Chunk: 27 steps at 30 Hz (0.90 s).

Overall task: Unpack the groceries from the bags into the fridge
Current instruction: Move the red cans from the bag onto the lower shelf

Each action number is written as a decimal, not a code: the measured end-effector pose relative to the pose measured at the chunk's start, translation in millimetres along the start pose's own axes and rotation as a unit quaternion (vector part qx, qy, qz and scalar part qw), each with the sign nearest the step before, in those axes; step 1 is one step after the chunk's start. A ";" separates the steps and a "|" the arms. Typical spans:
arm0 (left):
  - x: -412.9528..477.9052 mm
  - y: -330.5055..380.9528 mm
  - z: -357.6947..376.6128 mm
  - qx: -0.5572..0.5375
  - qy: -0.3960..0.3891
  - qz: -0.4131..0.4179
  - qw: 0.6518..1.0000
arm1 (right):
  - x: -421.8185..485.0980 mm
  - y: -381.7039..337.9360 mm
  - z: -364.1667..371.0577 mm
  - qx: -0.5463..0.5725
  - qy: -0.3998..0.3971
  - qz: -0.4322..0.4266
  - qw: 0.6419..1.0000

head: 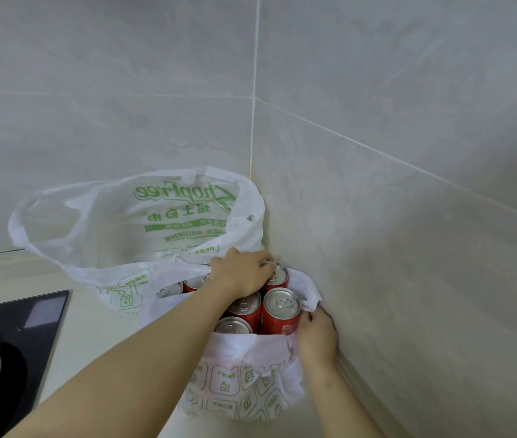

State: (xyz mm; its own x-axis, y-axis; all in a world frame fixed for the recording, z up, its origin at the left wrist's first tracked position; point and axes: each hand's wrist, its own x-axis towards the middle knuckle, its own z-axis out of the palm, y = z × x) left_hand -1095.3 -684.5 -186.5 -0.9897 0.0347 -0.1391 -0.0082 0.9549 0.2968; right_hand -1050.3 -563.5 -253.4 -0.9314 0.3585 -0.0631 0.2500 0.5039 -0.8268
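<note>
Right hand [316, 336] pinches bag [235, 384]; left hand [244, 275] grips can [279, 275].

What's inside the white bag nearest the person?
Several red cans with silver tops, standing upright. The left hand grips a far one and covers part of others; the right hand holds the front bag by its rim. The bag's wall hides anything lower.

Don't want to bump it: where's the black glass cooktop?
The black glass cooktop sits bottom left in the head view, on the pale counter, left of the front white plastic bag.
</note>
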 end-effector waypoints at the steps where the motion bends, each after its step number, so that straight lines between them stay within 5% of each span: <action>1: -0.1 0.0 1.7 0.009 0.010 -0.004 1.000 | -1.7 8.0 -6.2 -0.002 -0.005 -0.006 1.000; 6: -3.3 -2.6 9.7 -0.024 0.111 -0.013 0.993 | -23.2 31.6 -1.8 -0.122 -0.030 -0.136 0.983; 11: -22.1 -17.2 8.8 -0.028 0.163 0.037 0.986 | -31.3 44.3 -7.8 -0.269 -0.169 -0.116 0.941; 15: -50.3 -41.9 8.7 0.063 0.177 0.024 0.982 | -31.8 27.0 -18.3 -0.332 -0.098 -0.169 0.923; 19: -72.3 -56.7 7.2 0.070 0.180 -0.016 0.981 | -42.1 -5.5 -21.7 -0.173 0.032 -0.209 0.962; 24: -88.9 -82.5 8.7 -0.057 0.244 -0.045 0.967 | -50.6 -22.7 -18.2 -0.127 0.015 -0.274 0.953; 27: -101.3 -98.7 11.7 -0.172 0.324 -0.074 0.927 | -47.7 -14.2 -14.2 0.040 0.020 -0.216 0.975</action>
State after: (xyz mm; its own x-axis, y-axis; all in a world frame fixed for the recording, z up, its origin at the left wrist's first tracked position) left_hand -992.6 -778.9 -212.8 -0.8514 -0.3807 0.3608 -0.0863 0.7802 0.6195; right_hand -1005.7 -576.6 -230.7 -0.9337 0.1580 0.3214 -0.1863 0.5523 -0.8125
